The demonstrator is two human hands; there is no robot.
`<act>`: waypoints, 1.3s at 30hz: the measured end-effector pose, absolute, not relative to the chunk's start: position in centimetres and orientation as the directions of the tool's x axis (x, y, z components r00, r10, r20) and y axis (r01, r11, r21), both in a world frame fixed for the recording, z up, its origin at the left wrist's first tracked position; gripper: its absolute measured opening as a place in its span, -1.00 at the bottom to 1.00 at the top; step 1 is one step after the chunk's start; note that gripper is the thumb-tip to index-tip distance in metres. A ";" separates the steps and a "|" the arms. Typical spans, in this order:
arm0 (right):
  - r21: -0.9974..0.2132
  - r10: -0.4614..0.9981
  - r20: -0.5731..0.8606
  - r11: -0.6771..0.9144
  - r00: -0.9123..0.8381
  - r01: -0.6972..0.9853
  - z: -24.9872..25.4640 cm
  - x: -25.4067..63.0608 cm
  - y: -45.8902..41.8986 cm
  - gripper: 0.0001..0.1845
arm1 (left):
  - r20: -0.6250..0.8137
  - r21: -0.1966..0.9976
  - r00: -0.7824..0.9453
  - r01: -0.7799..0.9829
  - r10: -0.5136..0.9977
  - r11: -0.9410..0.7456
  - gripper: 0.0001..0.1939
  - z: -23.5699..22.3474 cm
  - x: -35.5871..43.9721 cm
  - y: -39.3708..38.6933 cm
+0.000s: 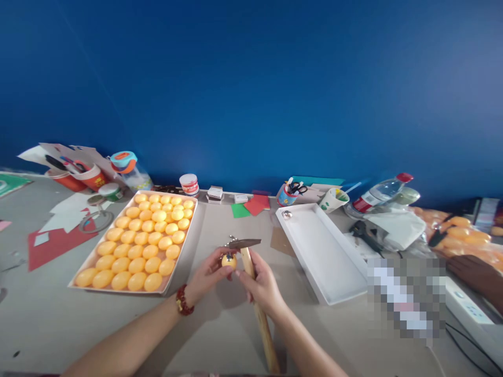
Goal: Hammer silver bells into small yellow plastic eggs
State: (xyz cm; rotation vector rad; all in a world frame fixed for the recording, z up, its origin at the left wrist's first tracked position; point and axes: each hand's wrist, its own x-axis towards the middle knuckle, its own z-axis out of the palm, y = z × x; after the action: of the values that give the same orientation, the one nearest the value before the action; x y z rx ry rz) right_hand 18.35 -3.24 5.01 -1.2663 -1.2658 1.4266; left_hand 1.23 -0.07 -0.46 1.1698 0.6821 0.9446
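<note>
Between the fingers of my left hand point(212, 271) is a yellow-orange ping-pong ball point(229, 262) with a shiny metal piece on its upper side. A short silver chain point(232, 240) shows just beyond it, partly behind the hammer head. My right hand point(262, 280) is wrapped round the wooden handle of a hammer point(248, 262), close below its dark metal head. The handle slants down toward the table's near edge. Both hands are close together, with the hammer head just right of the ball and slightly beyond it.
On the left lies a shallow box point(168, 280) filled with several orange balls. A white tray point(334, 251) at right holds a small shiny metal piece point(286, 214). Bottles, cups and paper scraps line the blue wall. Another person's hand point(477, 277) rests near a power strip point(467, 309).
</note>
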 end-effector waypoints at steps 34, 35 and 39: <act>-0.875 0.916 -0.287 -0.369 -0.279 -0.314 3.1 18.5 -2.0 -0.46 | 0.492 0.772 0.480 0.146 0.726 -0.619 -0.49 0.4 0.1 0.3; -0.882 0.917 -0.283 -0.364 -0.280 -0.300 2.9 18.4 -2.0 -0.45 | 0.492 0.766 0.490 0.149 0.720 -0.625 -0.50 0.3 0.1 0.4; -0.923 0.923 -0.260 -0.323 -0.283 -0.208 2.2 18.2 -2.1 -0.46 | 0.492 0.733 0.533 0.175 0.689 -0.658 -0.49 -0.1 0.1 0.7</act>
State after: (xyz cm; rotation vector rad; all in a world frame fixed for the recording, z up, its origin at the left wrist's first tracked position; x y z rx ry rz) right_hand 18.20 -2.13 2.25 -1.0951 -1.0349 1.7290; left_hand 0.08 0.67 -0.11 2.1461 0.6964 1.0644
